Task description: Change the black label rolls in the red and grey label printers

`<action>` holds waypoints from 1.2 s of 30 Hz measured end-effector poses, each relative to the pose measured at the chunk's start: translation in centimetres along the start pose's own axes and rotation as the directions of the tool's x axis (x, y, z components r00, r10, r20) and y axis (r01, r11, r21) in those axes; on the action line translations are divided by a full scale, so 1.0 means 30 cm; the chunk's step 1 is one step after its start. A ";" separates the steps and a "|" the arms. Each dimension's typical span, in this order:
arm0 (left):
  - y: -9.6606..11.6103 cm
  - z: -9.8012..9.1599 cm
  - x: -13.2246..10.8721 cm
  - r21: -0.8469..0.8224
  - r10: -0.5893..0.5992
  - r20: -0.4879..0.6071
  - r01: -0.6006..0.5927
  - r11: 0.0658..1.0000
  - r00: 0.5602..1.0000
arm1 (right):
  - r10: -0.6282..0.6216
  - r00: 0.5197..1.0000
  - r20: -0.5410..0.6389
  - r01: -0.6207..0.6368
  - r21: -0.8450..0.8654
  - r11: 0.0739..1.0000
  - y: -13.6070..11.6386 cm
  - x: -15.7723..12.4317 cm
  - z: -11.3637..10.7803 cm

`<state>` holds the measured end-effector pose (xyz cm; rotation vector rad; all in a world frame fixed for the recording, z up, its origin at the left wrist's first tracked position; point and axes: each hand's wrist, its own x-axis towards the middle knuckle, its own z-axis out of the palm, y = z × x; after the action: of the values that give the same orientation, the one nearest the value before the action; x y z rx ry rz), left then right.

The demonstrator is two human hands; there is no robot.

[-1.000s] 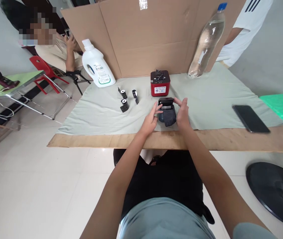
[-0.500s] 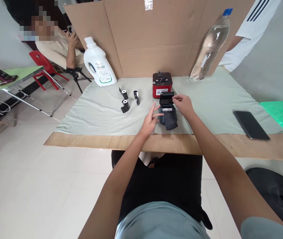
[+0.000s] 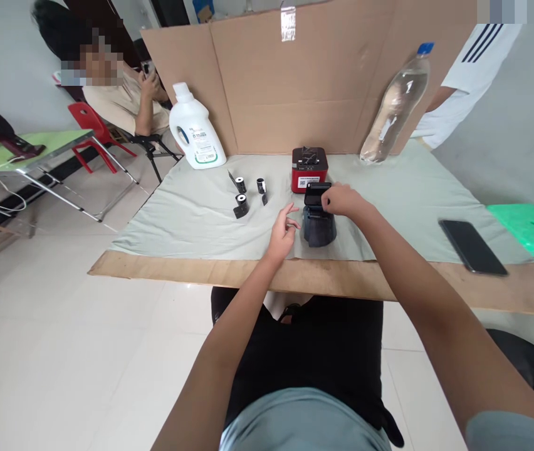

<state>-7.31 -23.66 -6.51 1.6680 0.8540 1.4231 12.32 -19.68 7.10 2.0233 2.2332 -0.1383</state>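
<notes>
A small black printer [image 3: 318, 227] stands on the grey-green cloth [image 3: 192, 216] near the table's front edge. Its lid [image 3: 316, 193] is tipped up. My right hand [image 3: 342, 200] is closed on that lid from the right. My left hand [image 3: 282, 233] hovers just left of the printer with its fingers apart, holding nothing. A red printer [image 3: 309, 170] sits right behind the black one. Three small paper rolls [image 3: 241, 202] lie on the cloth to the left.
A white detergent jug [image 3: 195, 130] and a clear plastic bottle [image 3: 396, 105] lean by the cardboard screen [image 3: 295, 81]. A black phone [image 3: 472, 247] lies at the right, beside a green stool [image 3: 533, 228]. One person sits at the back left; another stands at the back right.
My right hand went from the printer's side up to its lid, and the lid has swung up. My left hand came off the printer. The view shifted slightly.
</notes>
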 end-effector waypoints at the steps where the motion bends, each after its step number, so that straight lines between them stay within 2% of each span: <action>1: 0.000 0.000 0.002 0.011 -0.001 -0.023 0.002 1.000 1.000 | -0.009 1.000 -0.021 0.009 0.011 1.000 0.003 -0.012 -0.008; 5: 0.001 -0.003 0.012 0.051 0.007 -0.094 -0.002 0.999 0.996 | -0.023 1.000 -0.008 0.023 0.008 1.000 -0.011 -0.027 -0.009; 9: 0.012 -0.010 0.014 0.101 0.012 -0.081 -0.004 0.995 0.997 | 0.035 0.997 0.072 -0.032 -0.031 0.999 -0.057 0.002 0.022; 13: 0.026 -0.016 0.012 0.129 0.004 -0.063 0.004 0.992 0.998 | 0.058 0.998 0.025 -0.056 -0.083 0.995 -0.078 0.025 0.052; 17: 0.034 -0.014 0.014 0.124 -0.013 -0.052 0.020 0.992 0.999 | -0.010 1.000 -0.020 0.008 -0.116 0.993 -0.067 0.028 0.061; 21: 0.039 -0.010 0.015 0.117 -0.031 -0.049 0.036 0.992 0.998 | -0.069 0.997 -0.015 0.067 -0.141 0.988 -0.054 0.024 0.036; 27: 0.047 -0.012 0.015 0.111 -0.036 -0.055 0.042 0.993 0.998 | -0.129 0.990 -0.052 0.120 -0.146 0.982 -0.029 0.005 -0.055; 30: 0.048 -0.017 0.020 0.061 -0.049 -0.102 0.056 0.997 0.994 | -0.205 0.976 -0.075 0.203 -0.034 0.978 -0.008 -0.020 -0.093; 32: 0.050 -0.024 0.027 -0.011 -0.081 -0.155 0.081 0.997 0.984 | -0.272 0.953 -0.132 0.291 0.150 0.945 -0.004 -0.039 -0.100; 34: 0.053 -0.033 0.037 -0.104 -0.123 -0.201 0.103 0.989 0.972 | -0.331 0.921 -0.203 0.386 0.371 0.845 -0.016 -0.054 -0.090; 36: 0.061 -0.044 0.045 -0.182 -0.146 -0.239 0.103 0.978 0.960 | -0.388 0.884 -0.261 0.467 0.541 0.700 -0.043 -0.063 -0.067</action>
<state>-8.40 -23.19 -4.15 1.3031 0.9326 1.5930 11.17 -21.37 9.37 1.6975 3.0020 -0.8843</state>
